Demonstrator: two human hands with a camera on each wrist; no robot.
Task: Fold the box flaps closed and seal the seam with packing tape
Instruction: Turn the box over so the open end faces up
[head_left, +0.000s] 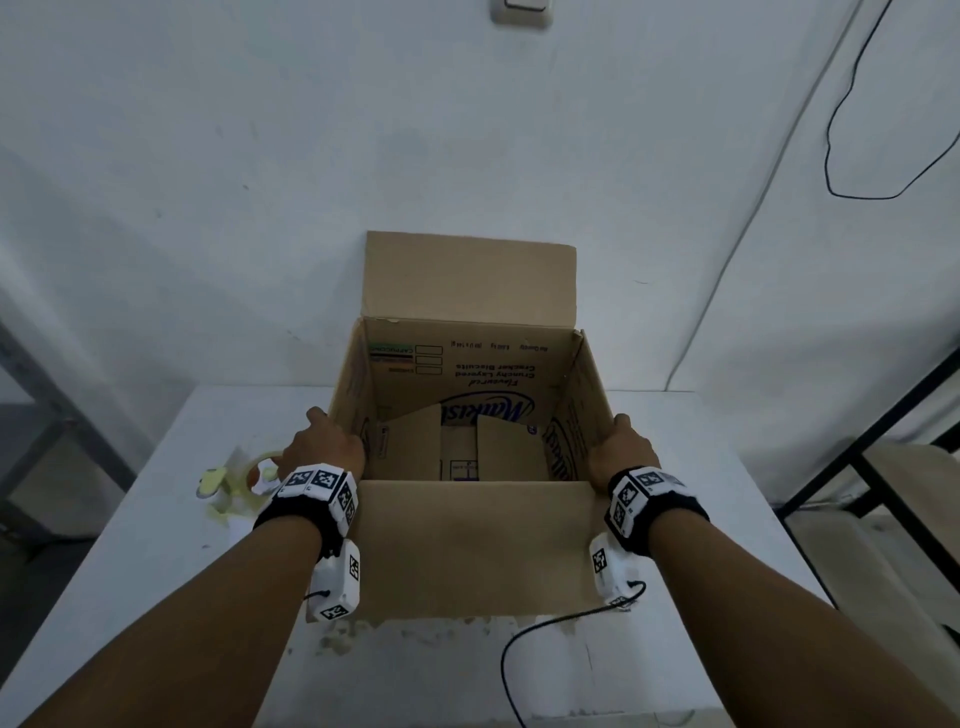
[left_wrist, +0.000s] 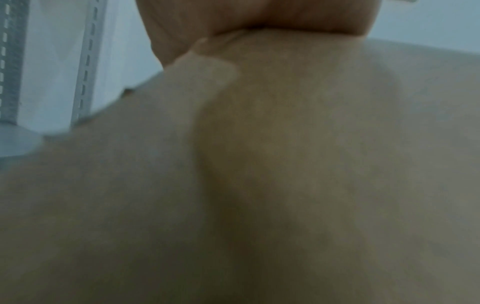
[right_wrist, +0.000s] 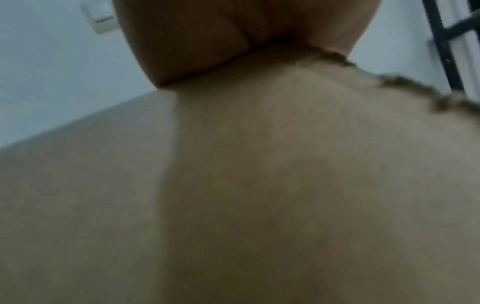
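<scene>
An open brown cardboard box (head_left: 467, 374) stands on a white table. Its far flap (head_left: 470, 278) stands upright and its near flap (head_left: 475, 545) hangs out towards me. My left hand (head_left: 324, 441) grips the top edge of the left side flap (head_left: 345, 384). My right hand (head_left: 621, 447) grips the right side flap (head_left: 587, 395). Both wrist views show blurred cardboard (left_wrist: 285, 164) (right_wrist: 285, 185) with a palm (left_wrist: 259, 14) (right_wrist: 233, 30) over its edge; the fingers are hidden behind it. A yellowish, clear object (head_left: 249, 483), perhaps a tape roll, lies left of the box.
The white table (head_left: 156, 545) ends close to the box's right side. A black cable (head_left: 519, 649) runs over its front edge. A black-framed rack (head_left: 883, 441) stands at the right and a grey metal shelf (head_left: 47, 415) at the left. The wall is just behind.
</scene>
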